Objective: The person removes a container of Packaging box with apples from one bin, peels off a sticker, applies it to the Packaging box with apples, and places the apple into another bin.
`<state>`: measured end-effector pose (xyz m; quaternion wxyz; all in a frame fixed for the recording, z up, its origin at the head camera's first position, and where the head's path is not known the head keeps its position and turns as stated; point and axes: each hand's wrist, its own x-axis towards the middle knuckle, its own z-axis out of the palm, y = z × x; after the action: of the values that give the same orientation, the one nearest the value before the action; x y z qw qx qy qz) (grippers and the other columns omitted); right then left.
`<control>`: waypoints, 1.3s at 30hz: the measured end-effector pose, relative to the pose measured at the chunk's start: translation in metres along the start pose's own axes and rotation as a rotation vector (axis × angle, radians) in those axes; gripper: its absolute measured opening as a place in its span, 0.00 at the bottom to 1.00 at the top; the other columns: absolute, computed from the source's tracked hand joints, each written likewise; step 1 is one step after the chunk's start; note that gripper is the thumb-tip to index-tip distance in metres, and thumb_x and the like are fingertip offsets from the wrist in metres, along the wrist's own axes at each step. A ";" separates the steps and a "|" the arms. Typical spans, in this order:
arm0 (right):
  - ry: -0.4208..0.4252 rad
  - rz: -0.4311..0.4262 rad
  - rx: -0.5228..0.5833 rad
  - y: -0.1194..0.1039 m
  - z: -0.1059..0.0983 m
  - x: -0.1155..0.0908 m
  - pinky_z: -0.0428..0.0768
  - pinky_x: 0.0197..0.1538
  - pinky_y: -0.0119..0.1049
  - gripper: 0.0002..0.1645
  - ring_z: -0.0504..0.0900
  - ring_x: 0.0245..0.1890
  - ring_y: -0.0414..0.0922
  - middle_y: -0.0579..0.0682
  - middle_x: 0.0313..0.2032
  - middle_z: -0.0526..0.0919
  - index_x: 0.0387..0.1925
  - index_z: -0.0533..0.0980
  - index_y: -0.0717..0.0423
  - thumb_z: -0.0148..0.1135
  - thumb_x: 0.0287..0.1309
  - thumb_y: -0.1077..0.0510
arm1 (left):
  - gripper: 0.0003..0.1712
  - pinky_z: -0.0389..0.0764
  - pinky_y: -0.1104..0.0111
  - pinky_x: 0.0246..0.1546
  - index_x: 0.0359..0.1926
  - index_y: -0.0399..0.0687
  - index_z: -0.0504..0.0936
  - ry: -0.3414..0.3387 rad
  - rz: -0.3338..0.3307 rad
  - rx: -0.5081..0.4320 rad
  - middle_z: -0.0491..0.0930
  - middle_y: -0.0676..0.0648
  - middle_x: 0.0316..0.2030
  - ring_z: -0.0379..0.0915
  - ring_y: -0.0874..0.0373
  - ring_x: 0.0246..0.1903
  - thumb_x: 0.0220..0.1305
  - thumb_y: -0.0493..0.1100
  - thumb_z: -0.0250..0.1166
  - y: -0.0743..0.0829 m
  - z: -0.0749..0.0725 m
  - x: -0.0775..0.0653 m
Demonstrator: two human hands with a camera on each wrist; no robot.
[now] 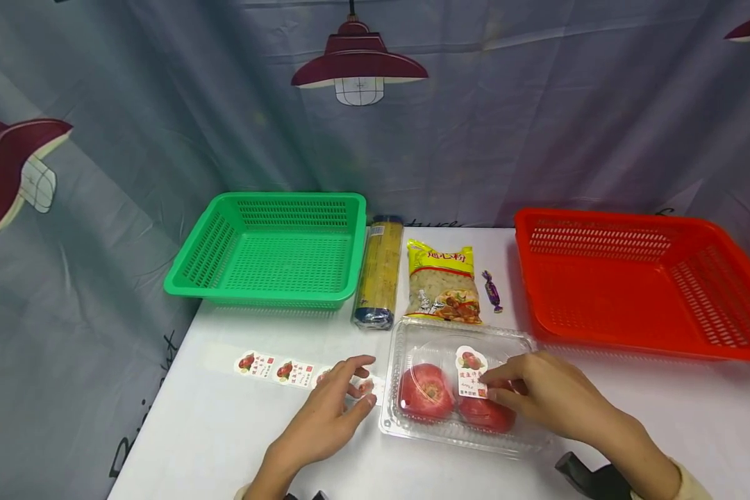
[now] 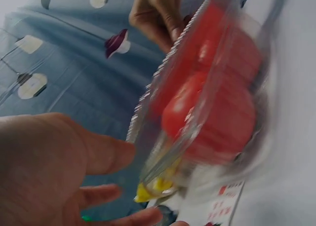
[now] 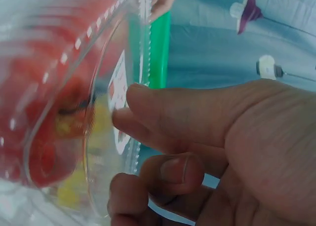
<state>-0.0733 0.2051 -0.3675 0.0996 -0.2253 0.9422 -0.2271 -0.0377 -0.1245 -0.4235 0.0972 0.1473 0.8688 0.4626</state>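
Two bare hands reach in over a white table [image 1: 187,430]. The left hand [image 1: 325,420] is held apart from the right, its fingers loosely spread and empty, just beside the left edge of a clear plastic box. The right hand [image 1: 556,396] has its thumb and forefinger at the right edge of a label [image 1: 471,375] on the box's lid; whether they pinch or press it, I cannot tell.

The clear box [image 1: 444,439] sits on the table between the hands – shiny, see-through, with a ridged rim and rounded corners. Two glossy red apples [image 1: 426,392] show side by side inside. The label is white, rounded at the top around a picture of red fruit, with Chinese characters below and a small red square near its foot; the characters are too small to read surely.

Left of the box, partly behind the left hand, lies a strip of matching labels [image 1: 269,366], each with red fruit, dark lettering and a red stamp.

Beyond are a long yellow pack [image 1: 379,274] with dark blue ends, a yellow-topped packet [image 1: 445,278] lettered 通心粉 in red, and a purple wrapped candy [image 1: 492,292]. A green basket [image 1: 269,299] stands to the left, a red basket [image 1: 650,347] to the right. Behind hangs a grey-blue curtain [image 1: 475,139] printed with maroon lamps [image 1: 357,62] and black script – "ture" is legible.
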 end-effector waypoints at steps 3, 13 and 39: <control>0.013 0.031 -0.007 0.000 0.000 0.005 0.64 0.19 0.31 0.18 0.65 0.16 0.35 0.34 0.14 0.67 0.44 0.87 0.42 0.77 0.49 0.49 | 0.37 0.76 0.67 0.38 0.74 0.65 0.53 -0.010 -0.002 -0.059 0.71 0.46 0.54 0.72 0.59 0.42 0.70 0.49 0.61 0.002 0.008 0.004; 0.021 -0.016 -0.034 -0.006 0.006 0.018 0.62 0.18 0.31 0.25 0.64 0.17 0.34 0.35 0.15 0.66 0.52 0.82 0.45 0.75 0.50 0.50 | 0.34 0.76 0.66 0.40 0.75 0.68 0.51 -0.085 0.028 -0.135 0.68 0.49 0.57 0.74 0.60 0.42 0.74 0.51 0.54 0.008 0.021 0.011; -0.109 -0.009 -0.002 -0.020 0.005 -0.004 0.63 0.18 0.30 0.27 0.64 0.15 0.33 0.32 0.14 0.66 0.52 0.83 0.52 0.71 0.54 0.42 | 0.36 0.79 0.68 0.34 0.72 0.72 0.59 -0.059 0.027 -0.146 0.69 0.51 0.53 0.71 0.59 0.37 0.68 0.49 0.64 0.007 0.028 0.016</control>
<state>-0.0604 0.1894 -0.3625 0.1495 -0.2416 0.9346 -0.2142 -0.0429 -0.0935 -0.4333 0.1270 0.1651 0.8275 0.5213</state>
